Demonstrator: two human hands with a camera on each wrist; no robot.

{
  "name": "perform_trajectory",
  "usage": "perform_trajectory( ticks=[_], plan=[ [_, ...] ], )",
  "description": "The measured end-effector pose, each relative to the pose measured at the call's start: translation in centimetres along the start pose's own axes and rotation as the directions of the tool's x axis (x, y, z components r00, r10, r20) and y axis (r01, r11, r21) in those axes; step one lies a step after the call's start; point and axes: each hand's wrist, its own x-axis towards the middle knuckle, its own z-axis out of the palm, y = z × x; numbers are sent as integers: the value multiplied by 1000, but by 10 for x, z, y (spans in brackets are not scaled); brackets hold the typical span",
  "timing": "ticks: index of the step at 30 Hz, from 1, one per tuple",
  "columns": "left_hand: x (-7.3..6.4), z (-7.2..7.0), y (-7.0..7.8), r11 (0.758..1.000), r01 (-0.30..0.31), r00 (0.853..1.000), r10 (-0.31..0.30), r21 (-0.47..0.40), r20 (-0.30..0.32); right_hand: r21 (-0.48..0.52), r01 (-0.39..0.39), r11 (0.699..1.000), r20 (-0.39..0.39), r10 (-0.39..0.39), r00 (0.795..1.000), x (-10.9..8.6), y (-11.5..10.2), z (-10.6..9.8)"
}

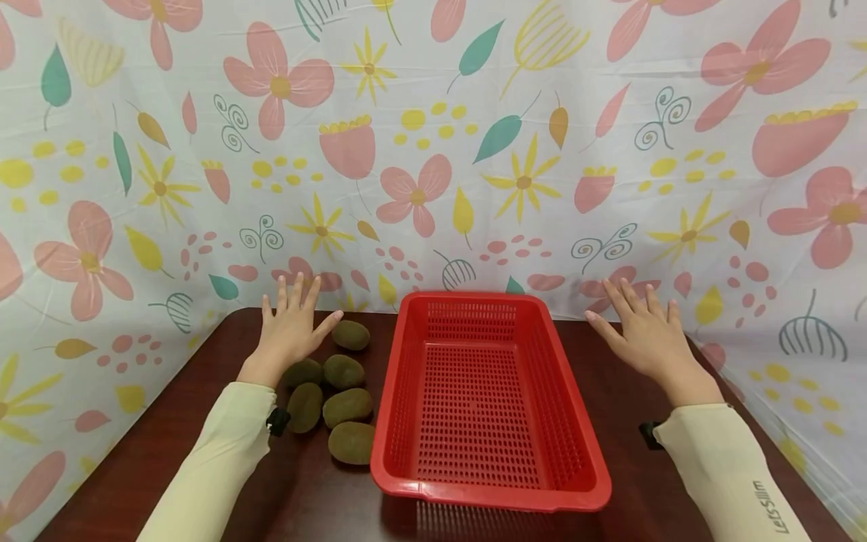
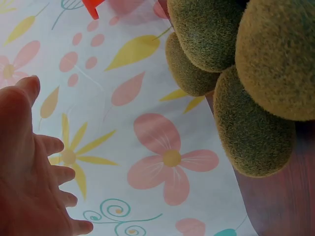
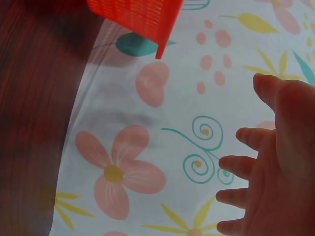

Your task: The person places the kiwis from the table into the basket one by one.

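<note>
Six kiwis (image 1: 339,391) beside red basket (image 1: 488,399), left hand (image 1: 293,327) spread nearby

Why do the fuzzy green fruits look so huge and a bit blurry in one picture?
In the left wrist view the kiwis sit right by the lens, so they look big and soft-edged; the head view shows them small and sharp beside the red basket; the right wrist view blurs the table.
</note>
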Motion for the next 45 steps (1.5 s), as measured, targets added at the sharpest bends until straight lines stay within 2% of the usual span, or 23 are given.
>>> perform_trajectory(
  ticks=[14,29,35,39,45],
  plan=[
    [-2,-3,4,999,-31,999,31,18,-32,23,12,1000,-19,-11,1000,0,-4,-3],
    [-13,-8,9,997,-79,996,80,26,-45,88,49,995,-60,-44,997,-4,-7,-3],
    [-18,-10,14,991,-133,988,135,26,-78,132,97,987,-108,-83,991,-4,-10,-2],
    [-21,-12,18,984,-176,980,178,27,-89,180,121,976,-110,-102,989,-4,-11,-2],
    [-28,-13,21,969,-249,964,246,-10,-103,317,159,935,-106,-131,986,-4,-11,2]
  ],
)
